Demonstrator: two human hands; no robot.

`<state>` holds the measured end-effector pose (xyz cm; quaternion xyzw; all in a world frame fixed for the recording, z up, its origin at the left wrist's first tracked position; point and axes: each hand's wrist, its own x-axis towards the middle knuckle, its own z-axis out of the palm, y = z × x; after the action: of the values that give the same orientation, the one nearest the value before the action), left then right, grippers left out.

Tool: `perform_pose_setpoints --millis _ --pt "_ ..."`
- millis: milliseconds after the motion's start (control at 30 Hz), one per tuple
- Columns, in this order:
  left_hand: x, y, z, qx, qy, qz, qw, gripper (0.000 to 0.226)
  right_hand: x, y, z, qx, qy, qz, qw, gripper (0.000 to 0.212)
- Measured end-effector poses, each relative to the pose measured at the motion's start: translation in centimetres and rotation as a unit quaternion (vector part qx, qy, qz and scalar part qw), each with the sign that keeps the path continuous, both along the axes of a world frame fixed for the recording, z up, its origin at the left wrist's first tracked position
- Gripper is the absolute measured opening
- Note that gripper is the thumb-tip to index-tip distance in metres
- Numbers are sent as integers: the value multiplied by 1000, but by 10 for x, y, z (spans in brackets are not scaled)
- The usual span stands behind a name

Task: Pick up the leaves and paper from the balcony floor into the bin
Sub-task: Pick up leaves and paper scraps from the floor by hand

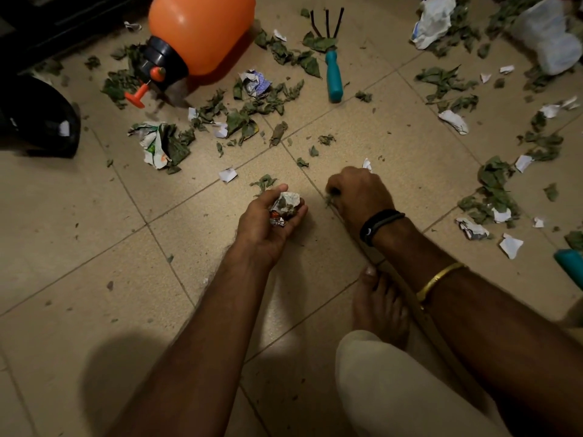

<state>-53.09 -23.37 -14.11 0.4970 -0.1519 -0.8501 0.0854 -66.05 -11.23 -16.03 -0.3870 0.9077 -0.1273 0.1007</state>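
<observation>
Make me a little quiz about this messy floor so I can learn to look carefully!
1. True or false: the left hand holds a crumpled paper ball.
2. What colour is the handle of the small rake? A red, B blue-green, C yellow.
3. Fill the gap: the right hand pinches leaf bits that lie on the ____.
Key: 1 true; 2 B; 3 floor.
</observation>
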Motion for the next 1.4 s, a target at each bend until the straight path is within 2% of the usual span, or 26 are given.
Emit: perform_pose_setpoints --millis 100,167,233,367,467,567,600,667,700,767,867,967,1033,1100,1167,1300,1400 --pt "-3 0 -2 -18 -8 -10 1000 25 -1 10 16 -121 -116 -106 980 9" --pt "-7 4 -4 -30 -9 -27 999 23 8 10 35 -207 -217 -131 945 20" --pt "-12 10 -7 -35 5 -51 998 26 22 5 47 -229 -259 -126 930 30" --pt "-20 20 -7 14 59 -47 997 45 36 -5 42 -185 -165 -80 966 19" --pt "-21 20 -7 14 53 -34 998 39 29 -2 32 -169 -146 -59 973 16" --pt "-18 13 -7 27 39 -6 999 25 7 9 29 -219 -104 -140 960 10" --pt "-17 10 -6 36 43 -1 998 22 -4 13 26 -208 -87 -180 958 13" --pt "-14 7 -4 47 49 1 998 22 -27 18 14 -133 -61 -205 968 10" --pt "-14 6 -3 50 52 1 997 22 -33 18 7 -93 -54 -182 977 9" --pt "-15 6 -3 56 57 -1 997 22 -33 15 -7 -23 -23 -110 993 22" --pt "-16 7 -6 58 54 2 997 23 -27 8 -14 22 43 -57 997 11" --pt "-18 8 -7 52 48 0 997 27 -28 8 -10 -7 6 -81 997 17" --pt "-22 9 -6 39 40 -8 998 23 -28 10 0 -96 -67 -143 983 15" --pt "-28 11 -6 26 37 -18 999 21 -19 11 15 -210 -119 -191 951 14" --pt "-36 13 -5 13 36 -29 999 24 -3 9 30 -280 -151 -185 930 14" --pt "-56 17 3 -5 58 -73 996 21 14 -3 41 -267 -130 -137 945 20" --pt "-65 19 9 -9 62 -78 995 13 6 -6 45 -253 -170 -127 944 23"
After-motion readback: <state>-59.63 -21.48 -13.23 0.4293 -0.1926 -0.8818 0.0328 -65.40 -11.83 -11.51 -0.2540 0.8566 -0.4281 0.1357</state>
